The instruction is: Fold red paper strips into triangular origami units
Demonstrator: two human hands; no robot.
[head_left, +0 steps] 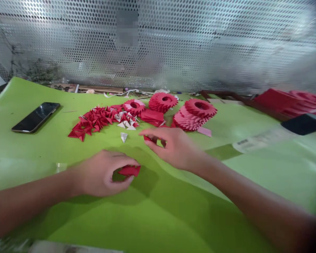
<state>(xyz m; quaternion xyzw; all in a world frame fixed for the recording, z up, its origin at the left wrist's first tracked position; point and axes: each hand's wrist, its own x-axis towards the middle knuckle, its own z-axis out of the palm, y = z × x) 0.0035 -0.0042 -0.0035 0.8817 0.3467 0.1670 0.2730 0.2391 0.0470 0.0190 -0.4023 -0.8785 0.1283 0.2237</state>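
My left hand [102,174] is closed around a red folded paper piece [130,170], held just above the green sheet [152,218]. My right hand [173,146] reaches forward over the sheet with fingers curled, and a small red folded piece [148,138] sits between its fingertips. Just beyond lies a heap of red folded triangles [94,121] with a few white triangles [126,123]; one white triangle [124,136] lies apart. Behind them stand ring-shaped assemblies of red paper pieces [200,109], [162,101], [133,106].
A black phone [36,117] lies at the left on the green sheet. A dark object [304,123] and a stack of red paper [289,102] sit at the right. A perforated metal screen [173,45] closes off the back, with scraps along its foot.
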